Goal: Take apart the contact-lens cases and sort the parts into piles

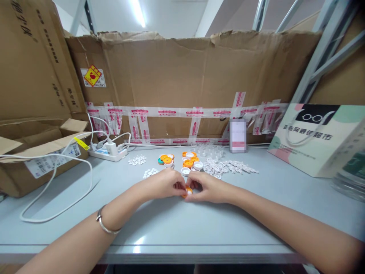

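An orange round part (187,191) with a white centre lies on the grey table, between my two hands. My left hand (168,183) reaches it from the left with curled fingers, its fingertips on the part's edge. From the right, my right hand (207,187) pinches the same part with thumb and fingers. Just beyond the hands are orange and white round parts (188,163), and another small stack of orange, white and teal ones (167,160) stands to their left. White small pieces (150,173) lie behind my left hand.
Flat white pieces (215,168) and clear cups (209,150) lie behind my right hand. A power strip (108,152) with white cables and an open cardboard box (17,171) are at left. A phone-like screen (238,136) and a paper bag (305,152) stand at right.
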Available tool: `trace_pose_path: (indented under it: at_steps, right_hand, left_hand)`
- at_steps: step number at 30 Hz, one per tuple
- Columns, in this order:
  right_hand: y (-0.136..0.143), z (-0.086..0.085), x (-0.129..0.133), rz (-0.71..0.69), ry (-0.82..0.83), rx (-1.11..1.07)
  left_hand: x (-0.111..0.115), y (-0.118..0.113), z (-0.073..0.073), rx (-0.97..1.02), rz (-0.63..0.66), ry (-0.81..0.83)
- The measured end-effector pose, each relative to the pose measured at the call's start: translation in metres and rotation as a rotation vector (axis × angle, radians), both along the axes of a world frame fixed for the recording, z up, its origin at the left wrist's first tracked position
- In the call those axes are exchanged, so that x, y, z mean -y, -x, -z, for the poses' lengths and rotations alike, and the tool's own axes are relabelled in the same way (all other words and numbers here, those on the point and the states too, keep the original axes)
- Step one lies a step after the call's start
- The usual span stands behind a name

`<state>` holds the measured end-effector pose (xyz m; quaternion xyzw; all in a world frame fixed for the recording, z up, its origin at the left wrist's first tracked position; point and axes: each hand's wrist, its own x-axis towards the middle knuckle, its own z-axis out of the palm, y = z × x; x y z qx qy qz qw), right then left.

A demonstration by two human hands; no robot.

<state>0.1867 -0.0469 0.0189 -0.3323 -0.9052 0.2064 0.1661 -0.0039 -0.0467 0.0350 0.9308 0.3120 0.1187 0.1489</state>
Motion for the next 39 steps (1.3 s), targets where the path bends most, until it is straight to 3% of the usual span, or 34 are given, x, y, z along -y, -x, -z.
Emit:
trace_pose_path:
  at_steps: [4, 15, 19, 21, 24, 27, 30, 34, 39]
  right_hand:
    - [0.000, 0.001, -0.002, -0.002, 0.010, -0.016]
    - [0.001, 0.002, -0.001, 0.020, 0.006, -0.039]
    - [-0.001, 0.002, -0.001, 0.012, -0.001, -0.043]
    - [-0.002, 0.002, 0.000, 0.012, 0.002, -0.038]
    - [-0.003, 0.000, 0.002, 0.022, 0.017, -0.026]
    - [-0.004, -0.002, 0.003, 0.035, 0.026, -0.017]
    - [-0.004, -0.003, 0.003, 0.036, 0.029, -0.011]
    - [-0.003, -0.004, 0.003, 0.037, 0.041, -0.010]
    - [-0.003, -0.003, 0.001, 0.037, 0.063, -0.024]
  left_hand:
    - [-0.001, -0.001, 0.003, 0.038, -0.087, 0.093]
    - [0.001, -0.005, 0.002, -0.052, -0.069, -0.116]
    - [-0.001, 0.001, -0.008, -0.025, -0.074, -0.135]
    - [-0.003, 0.010, -0.017, -0.019, -0.139, -0.190]
    - [-0.010, 0.028, -0.028, -0.081, -0.347, -0.255]
    - [-0.016, 0.039, -0.027, -0.214, -0.486, -0.175]
    - [-0.018, 0.035, -0.017, -0.261, -0.441, -0.101]
    - [-0.018, 0.027, -0.007, -0.278, -0.392, -0.173]
    - [-0.018, 0.029, -0.005, -0.294, -0.358, -0.180]
